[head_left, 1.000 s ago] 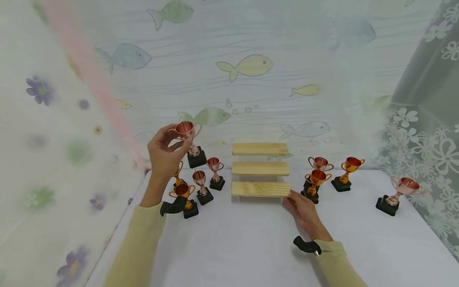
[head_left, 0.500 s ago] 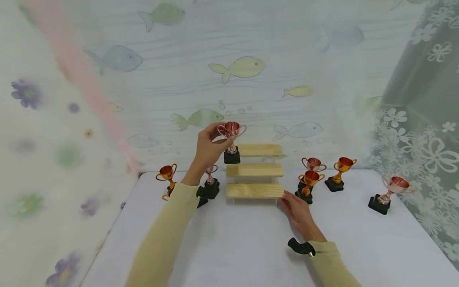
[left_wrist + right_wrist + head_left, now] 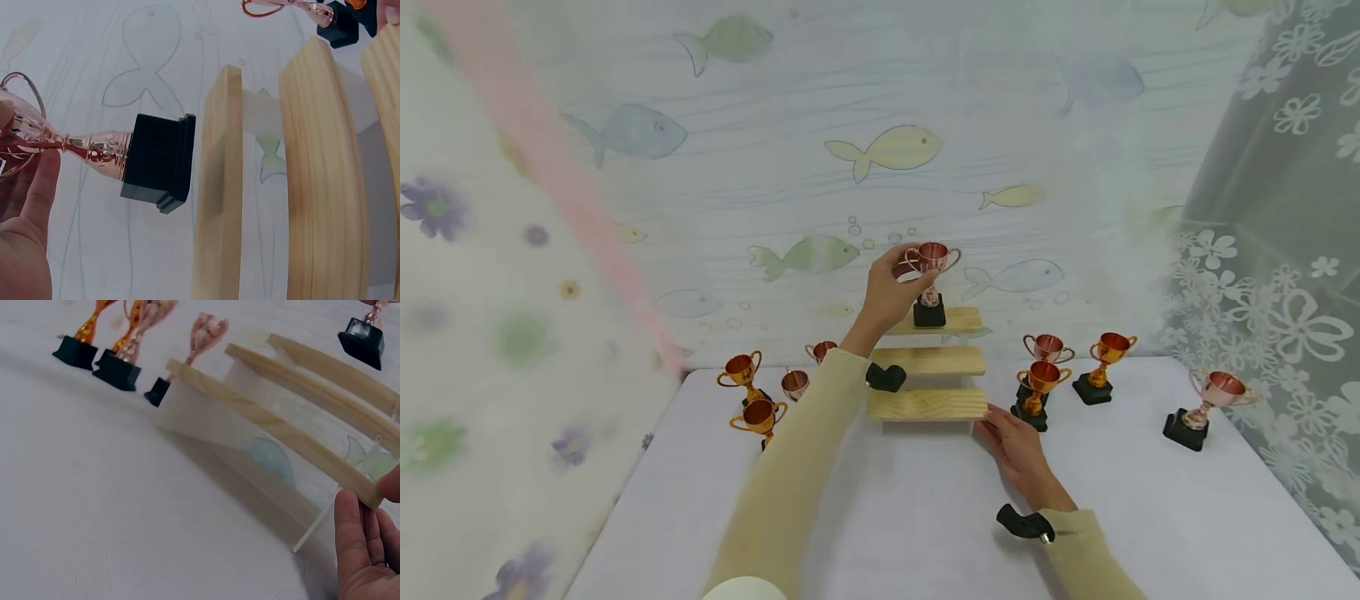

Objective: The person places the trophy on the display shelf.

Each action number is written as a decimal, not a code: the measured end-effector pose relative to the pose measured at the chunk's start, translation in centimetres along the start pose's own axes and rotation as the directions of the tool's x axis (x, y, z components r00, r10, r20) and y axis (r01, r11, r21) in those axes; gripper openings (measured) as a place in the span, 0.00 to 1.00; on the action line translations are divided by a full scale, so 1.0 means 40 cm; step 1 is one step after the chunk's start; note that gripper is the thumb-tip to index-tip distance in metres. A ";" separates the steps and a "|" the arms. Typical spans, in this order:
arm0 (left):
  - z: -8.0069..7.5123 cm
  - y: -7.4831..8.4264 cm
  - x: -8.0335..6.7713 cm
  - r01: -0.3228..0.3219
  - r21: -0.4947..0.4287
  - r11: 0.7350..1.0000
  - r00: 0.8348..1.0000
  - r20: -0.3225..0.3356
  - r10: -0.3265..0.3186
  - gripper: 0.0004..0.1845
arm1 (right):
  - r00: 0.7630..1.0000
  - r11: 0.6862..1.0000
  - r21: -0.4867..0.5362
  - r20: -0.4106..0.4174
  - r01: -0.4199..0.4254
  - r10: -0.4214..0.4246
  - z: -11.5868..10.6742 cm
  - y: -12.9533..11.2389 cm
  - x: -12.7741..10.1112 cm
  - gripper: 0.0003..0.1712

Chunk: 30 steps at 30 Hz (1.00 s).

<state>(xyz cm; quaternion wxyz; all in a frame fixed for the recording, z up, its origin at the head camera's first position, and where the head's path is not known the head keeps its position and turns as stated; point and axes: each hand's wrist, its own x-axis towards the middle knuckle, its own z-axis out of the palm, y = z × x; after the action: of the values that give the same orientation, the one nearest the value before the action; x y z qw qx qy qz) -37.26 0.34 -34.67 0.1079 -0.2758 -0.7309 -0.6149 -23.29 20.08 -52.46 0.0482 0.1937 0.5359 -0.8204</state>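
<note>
A rose-gold trophy cup (image 3: 932, 257) on a black square base (image 3: 156, 159) is held upright by my left hand (image 3: 887, 293), fingers and thumb around the cup. It hangs over the top tier (image 3: 964, 318) of a three-tier wooden stand; in the left wrist view a narrow gap parts base and plank (image 3: 222, 187). My right hand (image 3: 1018, 450) pinches the right end of the lowest tier (image 3: 925, 405). The right wrist view shows thumb above and fingers (image 3: 349, 528) below that plank's corner (image 3: 369, 492).
Left of the stand are several gold and rose-gold trophies (image 3: 758, 415), partly hidden by my left sleeve (image 3: 797, 475). On the right stand a gold trophy (image 3: 1036, 392) before a rose-gold one (image 3: 1048, 347), another gold trophy (image 3: 1101, 367) and a rose-gold trophy (image 3: 1206, 408). A patterned curtain (image 3: 895, 200) hangs behind.
My left hand has carried the rose-gold trophy rightward from above the left group to over the top tier. The right hand keeps its hold on the lowest tier. The head view has shifted slightly.
</note>
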 end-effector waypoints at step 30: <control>0.144 -0.026 0.025 0.060 -0.001 0.998 0.998 0.014 -0.060 0.26 | 1.000 1.000 -0.008 -0.024 0.003 -0.003 -0.005 0.003 -0.007 0.28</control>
<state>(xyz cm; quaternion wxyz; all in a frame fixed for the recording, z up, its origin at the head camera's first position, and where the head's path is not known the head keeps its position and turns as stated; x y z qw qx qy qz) -37.61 6.03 -36.33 0.0840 -0.2581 -0.7391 -0.6165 -22.96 20.19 -52.53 0.0416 0.2025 0.5400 -0.8159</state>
